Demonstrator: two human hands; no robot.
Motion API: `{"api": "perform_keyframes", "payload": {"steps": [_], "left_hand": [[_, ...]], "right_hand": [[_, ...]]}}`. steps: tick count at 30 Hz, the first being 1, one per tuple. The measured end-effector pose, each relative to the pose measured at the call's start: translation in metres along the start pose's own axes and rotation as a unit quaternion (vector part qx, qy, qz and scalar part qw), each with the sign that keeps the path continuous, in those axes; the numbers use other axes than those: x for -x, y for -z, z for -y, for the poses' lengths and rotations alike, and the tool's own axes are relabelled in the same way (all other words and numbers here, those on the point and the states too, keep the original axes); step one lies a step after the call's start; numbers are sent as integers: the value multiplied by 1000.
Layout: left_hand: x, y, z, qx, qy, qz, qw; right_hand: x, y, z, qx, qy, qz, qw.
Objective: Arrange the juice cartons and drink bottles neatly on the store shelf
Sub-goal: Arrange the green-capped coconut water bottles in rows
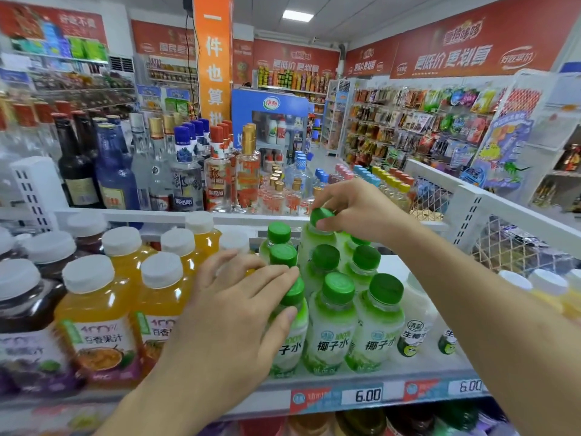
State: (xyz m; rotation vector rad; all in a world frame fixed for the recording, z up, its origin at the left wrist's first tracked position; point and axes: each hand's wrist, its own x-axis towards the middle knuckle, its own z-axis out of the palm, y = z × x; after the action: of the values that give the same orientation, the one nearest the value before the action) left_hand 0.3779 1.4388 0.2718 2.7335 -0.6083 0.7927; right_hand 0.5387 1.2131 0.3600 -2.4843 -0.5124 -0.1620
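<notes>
- My right hand point(355, 209) pinches the green cap of a coconut water bottle point(317, 237) at the back of the cluster, fingertips curled round the cap's rim; the bottle stands higher than its neighbours, though I cannot tell whether it is off the shelf.
- My left hand point(239, 306) lies with fingers nearly straight against the front-left green-capped bottle point(290, 322), the thumb against its shoulder and the fingertips touching the caps behind; it grips nothing.
- The green-capped bottles point(355, 313) are pale, milky white with green labels, packed in rows on the white shelf point(393, 377), near its front edge.
- Just left of them stand orange juice bottles point(94, 316) with white caps, then dark purple juice bottles point(22, 328) further left.
- To the right stand white-capped bottles point(415, 325), partly hidden by my right forearm.
- Price tags point(361, 395) reading 6.00 sit on the shelf edge.
- Behind the shelf rail stand tall glass liquor bottles point(217, 177).
</notes>
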Motion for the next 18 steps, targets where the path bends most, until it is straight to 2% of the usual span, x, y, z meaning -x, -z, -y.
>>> {"api": "perform_keyframes", "payload": {"steps": [11,18], "left_hand": [[1,0,-1,5,5,-1,1000],[1,0,-3,11,8,-5,1000]], "right_hand": [[-6,-4,-12,64,19,77,995],[-24,1,-18,72,41,-15,996]]}}
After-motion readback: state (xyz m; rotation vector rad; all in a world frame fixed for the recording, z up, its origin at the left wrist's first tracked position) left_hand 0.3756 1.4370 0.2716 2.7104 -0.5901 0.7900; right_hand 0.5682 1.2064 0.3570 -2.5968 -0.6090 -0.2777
